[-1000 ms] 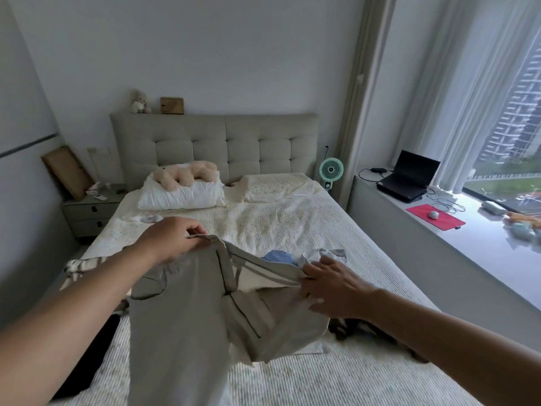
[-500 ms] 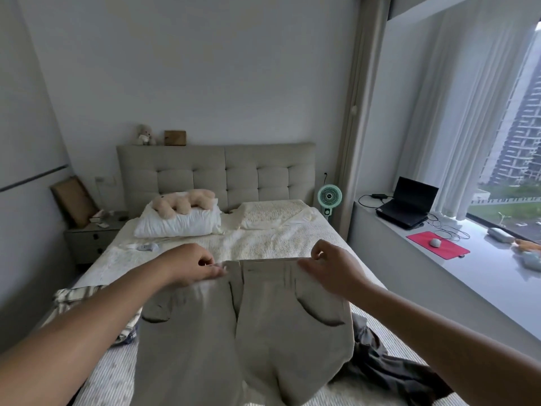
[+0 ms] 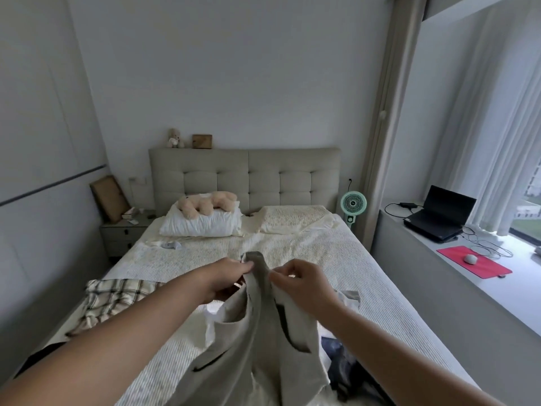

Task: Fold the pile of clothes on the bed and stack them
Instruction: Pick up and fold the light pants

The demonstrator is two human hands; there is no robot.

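Observation:
A pair of beige shorts (image 3: 257,341) hangs over the near half of the bed (image 3: 336,259), folded lengthwise so the two waist ends meet. My left hand (image 3: 225,278) pinches the waistband at the top left. My right hand (image 3: 298,284) pinches it at the top right, close beside the left hand. A plaid garment (image 3: 114,300) lies on the bed's left side. Dark blue and white clothes (image 3: 342,358) lie under and right of the shorts, partly hidden by my right arm.
Two pillows (image 3: 202,225) and a plush toy (image 3: 207,202) sit by the headboard. A nightstand (image 3: 123,232) stands at the left. A small fan (image 3: 353,206) is right of the bed. The window ledge holds a laptop (image 3: 439,218), a red mat and a mouse.
My hands have come together, bringing the two waistband ends side by side so the shorts fold in half lengthwise. The camera has tilted upward.

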